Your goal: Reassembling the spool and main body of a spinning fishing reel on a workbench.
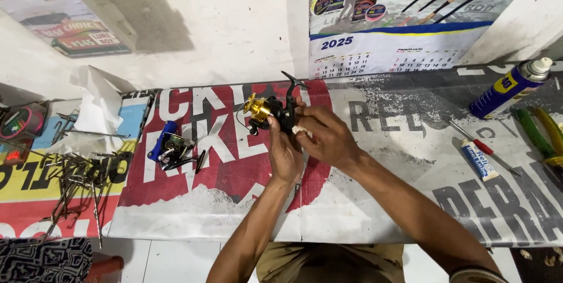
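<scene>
At the far left of the frame a heap of thin bent metal wire pieces [73,180] lies on the printed banner that covers the table [410,160], with crumpled white tissue paper [97,107] just above it. Right of these, in the left-centre, a second fishing reel with a blue spool [173,149] rests on its side, well apart from both hands.

In the middle of the frame, the left hand [284,151] is raised off the table, fingers curled round the black body of a spinning reel with a gold metal spool [267,110]. The reel's long axis runs roughly left to right: gold spool pointing toward the left of the frame, black handle arm rising to the upper right. The right hand [322,136] presses in from the right, fingertips narrowed on a small white scrap against the reel's body, so both hands touch it.

Further right lie a small white-and-blue tube [478,160], a thin red-handled tool [484,148] and, upper right, a blue spray can [510,86] on its side.
</scene>
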